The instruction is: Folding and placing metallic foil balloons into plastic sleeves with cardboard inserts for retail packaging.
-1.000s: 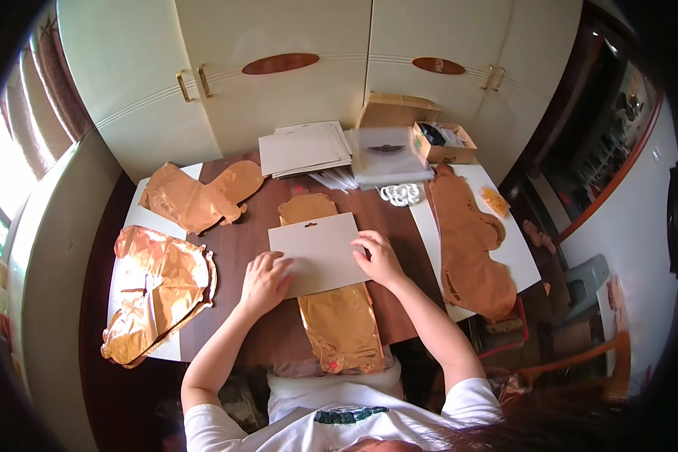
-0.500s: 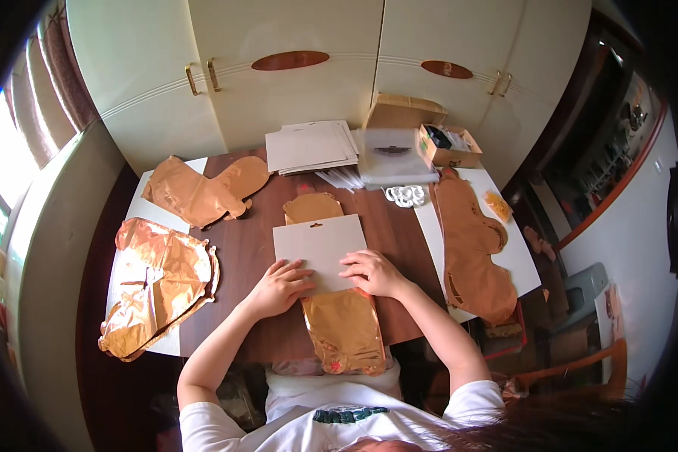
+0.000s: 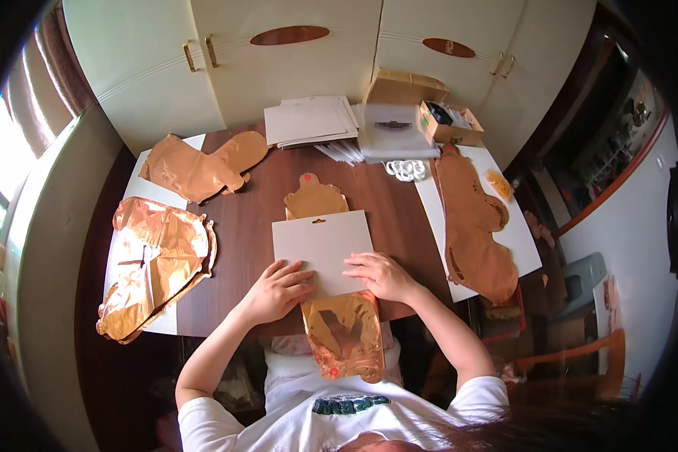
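A cream card with a small hanger slot at its far edge lies on a flat copper-coloured foil balloon. The balloon shows beyond the card at both ends, and its shiny near end hangs past the table's front edge. Spread fingers of my left hand rest on the card's near left part. My right hand lies on the near right part, fingers stretched out and thumb hidden. The card covers the balloon's middle.
Flat foil balloons lie at the far left, near left and right of the brown table. At the back are stacked cards, clear bags, white rings, a small box and an orange packet.
The view has tilted, so the table sits higher in it. Card and balloon are closer to the near table edge, with more balloon showing beyond the card's far side. Both hands stay on the card.
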A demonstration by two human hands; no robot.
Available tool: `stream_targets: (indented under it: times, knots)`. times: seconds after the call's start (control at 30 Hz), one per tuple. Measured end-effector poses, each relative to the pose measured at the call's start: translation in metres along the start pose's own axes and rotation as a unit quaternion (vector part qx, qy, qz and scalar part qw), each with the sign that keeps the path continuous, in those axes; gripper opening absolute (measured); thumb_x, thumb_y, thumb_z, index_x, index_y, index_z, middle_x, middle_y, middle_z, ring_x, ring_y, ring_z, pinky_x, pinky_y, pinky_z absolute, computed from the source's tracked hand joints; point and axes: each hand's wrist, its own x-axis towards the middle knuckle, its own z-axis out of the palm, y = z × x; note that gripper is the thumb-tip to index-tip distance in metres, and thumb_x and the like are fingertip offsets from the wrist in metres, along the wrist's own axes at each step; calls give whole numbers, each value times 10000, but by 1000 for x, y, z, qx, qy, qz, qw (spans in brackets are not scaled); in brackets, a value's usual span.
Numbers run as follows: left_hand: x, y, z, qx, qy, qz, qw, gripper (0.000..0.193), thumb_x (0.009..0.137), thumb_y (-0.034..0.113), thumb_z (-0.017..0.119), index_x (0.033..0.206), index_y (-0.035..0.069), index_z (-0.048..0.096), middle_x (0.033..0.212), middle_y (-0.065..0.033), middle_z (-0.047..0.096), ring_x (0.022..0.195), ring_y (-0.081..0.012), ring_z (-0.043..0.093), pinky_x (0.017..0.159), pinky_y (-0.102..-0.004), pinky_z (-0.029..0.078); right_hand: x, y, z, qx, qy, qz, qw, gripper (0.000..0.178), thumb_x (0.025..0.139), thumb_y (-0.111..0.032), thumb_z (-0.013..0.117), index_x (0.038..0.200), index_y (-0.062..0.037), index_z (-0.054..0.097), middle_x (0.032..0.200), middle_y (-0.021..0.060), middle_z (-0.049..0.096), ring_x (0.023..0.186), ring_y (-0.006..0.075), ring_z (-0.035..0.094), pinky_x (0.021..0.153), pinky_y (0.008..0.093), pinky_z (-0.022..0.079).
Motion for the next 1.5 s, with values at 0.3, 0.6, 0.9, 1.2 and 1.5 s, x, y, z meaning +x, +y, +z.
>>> stream_targets:
  times: [0.3,0.6,0.9,1.2,1.5]
  knots:
    - [-2,3,1,-11,30,-11,999,327,835,188,590,1161,172,601,1269,-39,538,1265,-248,416,1052,-451,290,-2,-3,2,-30,22,-9,999,278,775,-12,593,1033,-96,654,1130,62,615,1135,245,524,989,393,399]
    - [-1,3,1,-3,29,-15,999,306,841,165,572,1144,168,610,1271,-16,543,1252,-237,432,1042,-447,299,-4,0,5,-43,20,2,999,311,772,3,572,1061,-92,640,1150,65,604,1142,252,519,1006,407,384]
    - [1,4,-1,-1,35,-2,999,298,815,153,585,1110,169,630,1268,-10,545,1244,-236,442,1031,-450,312,-14,-3,-6,-21,-11,-8,1000,392,758,-29,590,1143,-102,593,1234,84,545,1212,266,459,1046,429,334]
    - [-1,4,-3,11,20,3,1000,307,811,180,605,1117,182,628,1280,-6,532,1246,-232,438,1026,-447,319,-58,-57,-28,-149,-207,12,967,722,692,-212,687,1355,-176,402,1433,53,340,1345,256,283,1114,484,179]
    - [-1,3,-3,31,10,10,999,322,822,190,592,1143,169,611,1293,-10,522,1262,-234,419,1035,-440,304,-56,-54,-9,-191,-43,-62,979,310,866,-163,501,1156,-128,605,1214,33,582,1167,165,515,1042,414,337]
